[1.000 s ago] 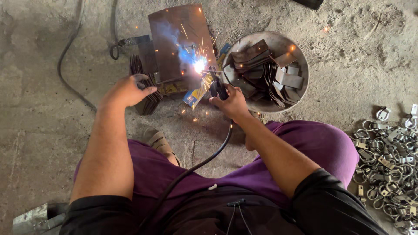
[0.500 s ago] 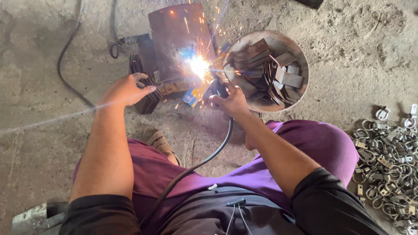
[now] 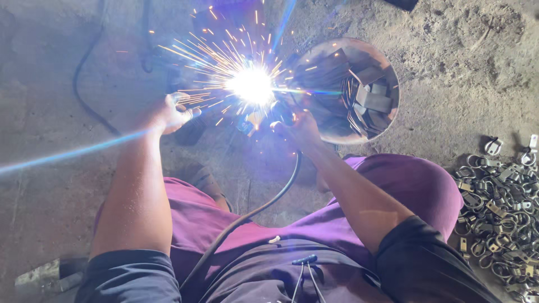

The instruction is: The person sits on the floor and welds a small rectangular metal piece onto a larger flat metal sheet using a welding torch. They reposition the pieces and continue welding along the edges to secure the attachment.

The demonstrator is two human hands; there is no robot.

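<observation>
Electrode holder [image 3: 281,115] sits clenched in our right hand [image 3: 300,130], tip at the arc [image 3: 251,85] on the floor ahead of our knees; its cable [image 3: 264,205] trails back between them. Our left hand [image 3: 171,112] grips the glare-hidden workpiece, likely steadying it. A bowl [image 3: 387,78] of metal pieces lies just right, a clamp pile [image 3: 499,213] farther right; bare floor [image 3: 50,84] opens left.

The person is wearing a dark short-sleeved shirt [image 3: 314,280], its sleeves ending above the elbows, and purple trousers [image 3: 404,185] covering both legs. Both forearms are showing bare, and the left hand [image 3: 171,112] and right hand [image 3: 300,129] are wearing no gloves.
</observation>
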